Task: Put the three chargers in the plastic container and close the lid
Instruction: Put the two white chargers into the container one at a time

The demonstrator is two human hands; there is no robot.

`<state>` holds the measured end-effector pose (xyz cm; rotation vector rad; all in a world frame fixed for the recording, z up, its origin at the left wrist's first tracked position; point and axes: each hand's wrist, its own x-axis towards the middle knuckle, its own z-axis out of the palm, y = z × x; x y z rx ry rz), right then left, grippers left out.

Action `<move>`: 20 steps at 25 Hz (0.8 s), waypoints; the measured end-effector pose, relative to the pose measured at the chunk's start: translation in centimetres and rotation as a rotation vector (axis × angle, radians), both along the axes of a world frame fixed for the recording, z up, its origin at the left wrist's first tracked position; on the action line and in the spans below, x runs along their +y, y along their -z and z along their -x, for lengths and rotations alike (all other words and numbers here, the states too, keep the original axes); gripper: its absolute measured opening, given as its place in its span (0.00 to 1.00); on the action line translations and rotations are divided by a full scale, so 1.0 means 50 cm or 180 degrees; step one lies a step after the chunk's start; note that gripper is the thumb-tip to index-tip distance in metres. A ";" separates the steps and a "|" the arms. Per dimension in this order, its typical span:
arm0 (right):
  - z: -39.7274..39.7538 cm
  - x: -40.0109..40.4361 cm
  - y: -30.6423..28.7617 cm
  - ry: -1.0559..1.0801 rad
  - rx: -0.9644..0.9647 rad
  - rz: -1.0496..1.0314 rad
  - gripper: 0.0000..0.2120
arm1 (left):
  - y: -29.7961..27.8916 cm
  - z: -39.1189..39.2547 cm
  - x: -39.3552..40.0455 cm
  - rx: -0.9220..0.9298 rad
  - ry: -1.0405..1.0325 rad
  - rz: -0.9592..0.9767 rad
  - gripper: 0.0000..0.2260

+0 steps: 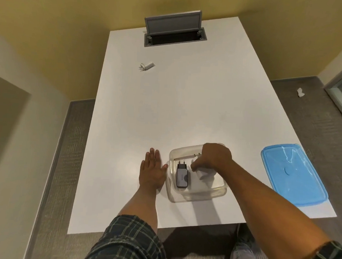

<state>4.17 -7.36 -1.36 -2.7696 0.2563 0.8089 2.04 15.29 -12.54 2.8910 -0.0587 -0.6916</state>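
Observation:
A clear plastic container [218, 192] stands near the table's front edge. Inside it a grey and black charger [182, 176] lies with its prongs pointing away from me. My right hand [212, 159] reaches into the container and is closed around a white charger [205, 172], whose prongs stick out to the left of my fingers. My left hand [152, 169] rests flat on the table just left of the container, fingers spread, holding nothing. A second white charger [147, 66] lies far back on the left of the table. The blue lid [293, 175] lies flat to the right.
The white table [177, 101] has a grey cable hatch [175, 32] propped up at its far end. The lid overhangs the table's right edge slightly. A white scrap [300, 92] lies on the grey carpet at the right. My legs show below the front edge.

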 end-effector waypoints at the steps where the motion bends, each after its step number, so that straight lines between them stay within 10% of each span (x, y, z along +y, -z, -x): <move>1: 0.013 0.003 0.014 0.0049 -0.0046 -0.0016 0.22 | 0.002 0.004 0.002 0.0051 -0.0003 0.0013 0.31; 20: 0.059 0.049 0.147 0.0194 -0.0500 0.0198 0.28 | 0.024 0.010 0.012 0.0150 -0.0062 0.0204 0.30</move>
